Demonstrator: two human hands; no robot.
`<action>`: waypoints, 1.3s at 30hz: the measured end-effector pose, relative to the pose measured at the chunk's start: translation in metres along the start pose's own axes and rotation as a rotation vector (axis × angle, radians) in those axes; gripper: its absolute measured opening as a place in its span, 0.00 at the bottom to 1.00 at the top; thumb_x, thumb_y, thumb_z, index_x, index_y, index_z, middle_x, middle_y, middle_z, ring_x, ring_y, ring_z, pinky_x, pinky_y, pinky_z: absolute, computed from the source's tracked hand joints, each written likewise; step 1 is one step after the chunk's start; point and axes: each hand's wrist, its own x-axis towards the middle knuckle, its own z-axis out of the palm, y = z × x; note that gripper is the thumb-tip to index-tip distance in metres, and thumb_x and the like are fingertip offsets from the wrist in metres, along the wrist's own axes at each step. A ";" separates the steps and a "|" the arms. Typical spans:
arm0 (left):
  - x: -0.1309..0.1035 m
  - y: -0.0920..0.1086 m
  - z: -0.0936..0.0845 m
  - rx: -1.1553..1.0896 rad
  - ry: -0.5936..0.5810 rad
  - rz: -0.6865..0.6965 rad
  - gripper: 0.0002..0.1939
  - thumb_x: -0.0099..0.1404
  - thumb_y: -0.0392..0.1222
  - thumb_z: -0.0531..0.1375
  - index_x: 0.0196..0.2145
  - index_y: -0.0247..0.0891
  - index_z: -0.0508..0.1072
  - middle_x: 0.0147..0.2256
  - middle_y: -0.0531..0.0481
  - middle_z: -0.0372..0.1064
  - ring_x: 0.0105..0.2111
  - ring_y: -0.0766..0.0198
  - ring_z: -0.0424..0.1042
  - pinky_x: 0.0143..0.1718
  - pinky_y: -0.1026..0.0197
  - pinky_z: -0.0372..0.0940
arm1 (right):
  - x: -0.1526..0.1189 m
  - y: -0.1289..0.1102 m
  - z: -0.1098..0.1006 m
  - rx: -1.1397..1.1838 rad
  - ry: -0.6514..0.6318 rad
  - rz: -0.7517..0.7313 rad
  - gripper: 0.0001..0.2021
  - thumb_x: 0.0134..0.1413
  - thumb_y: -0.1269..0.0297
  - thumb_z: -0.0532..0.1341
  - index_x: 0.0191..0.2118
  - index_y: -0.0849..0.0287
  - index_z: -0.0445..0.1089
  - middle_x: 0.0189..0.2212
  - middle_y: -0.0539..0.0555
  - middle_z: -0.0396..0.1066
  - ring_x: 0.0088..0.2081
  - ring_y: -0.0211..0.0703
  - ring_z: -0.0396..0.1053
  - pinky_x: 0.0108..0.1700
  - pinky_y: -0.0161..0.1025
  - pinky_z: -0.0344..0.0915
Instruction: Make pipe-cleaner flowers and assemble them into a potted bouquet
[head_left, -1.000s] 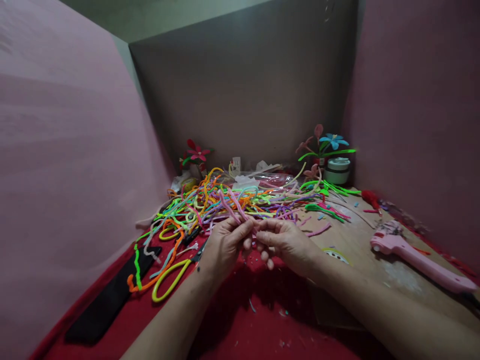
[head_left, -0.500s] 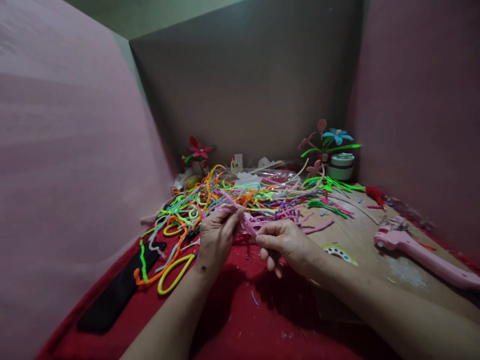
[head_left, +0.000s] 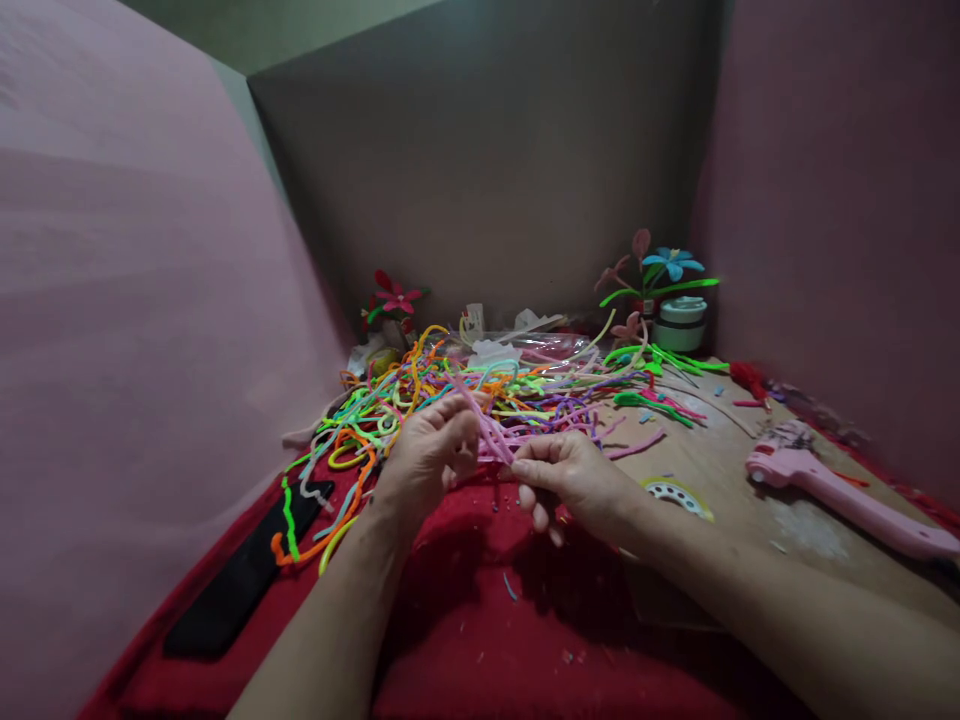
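Several thin pink pipe cleaners (head_left: 491, 432) slant between my hands, in front of a tangled heap. My right hand (head_left: 566, 475) pinches their lower end between thumb and forefinger; its other fingers curl loosely below. Along their upper left side is my left hand (head_left: 435, 440), loosely curled, with thumb and forefinger apart. Its fingertips are at the stems, though any contact there is hard to make out. The many-coloured pipe cleaners (head_left: 420, 385) of the heap lie just beyond both hands.
A black phone-like slab (head_left: 244, 580) lies at left on the red cloth (head_left: 465, 620). To the right are a tape roll (head_left: 679, 495), a pink glue gun (head_left: 832, 490) and green stems (head_left: 652, 405) on a brown board. Fuzzy flowers (head_left: 673, 263) and a lidded jar (head_left: 680, 323) stand behind.
My left hand has loosened its pinch and shifted slightly left, turning at the wrist. My right hand keeps its pinch on the pink pipe cleaners, almost in the same place.
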 end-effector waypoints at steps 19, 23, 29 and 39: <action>-0.004 -0.018 0.016 0.273 0.157 0.055 0.10 0.49 0.43 0.65 0.24 0.33 0.74 0.14 0.55 0.62 0.15 0.73 0.60 0.19 0.69 0.56 | 0.004 0.007 -0.002 0.035 -0.074 0.026 0.18 0.44 0.49 0.59 0.28 0.62 0.63 0.14 0.48 0.67 0.12 0.33 0.62 0.11 0.28 0.58; -0.002 -0.016 0.013 0.072 0.059 -0.065 0.11 0.48 0.42 0.65 0.26 0.31 0.73 0.14 0.56 0.60 0.13 0.76 0.54 0.17 0.70 0.52 | 0.001 0.008 0.000 -0.058 -0.025 -0.050 0.17 0.49 0.49 0.56 0.27 0.61 0.62 0.12 0.45 0.64 0.09 0.30 0.57 0.09 0.26 0.53; -0.001 -0.016 0.012 0.231 0.162 0.040 0.11 0.49 0.42 0.65 0.20 0.33 0.69 0.12 0.58 0.57 0.12 0.76 0.53 0.15 0.70 0.47 | 0.004 0.011 -0.008 0.061 -0.098 0.028 0.14 0.50 0.53 0.58 0.28 0.62 0.64 0.11 0.45 0.63 0.09 0.30 0.57 0.09 0.26 0.52; -0.003 -0.018 0.018 0.143 0.111 -0.069 0.11 0.44 0.40 0.67 0.23 0.31 0.72 0.18 0.56 0.62 0.17 0.74 0.60 0.22 0.68 0.59 | 0.009 0.012 -0.010 0.149 0.020 -0.104 0.07 0.45 0.65 0.63 0.26 0.65 0.69 0.21 0.49 0.66 0.23 0.31 0.63 0.29 0.32 0.59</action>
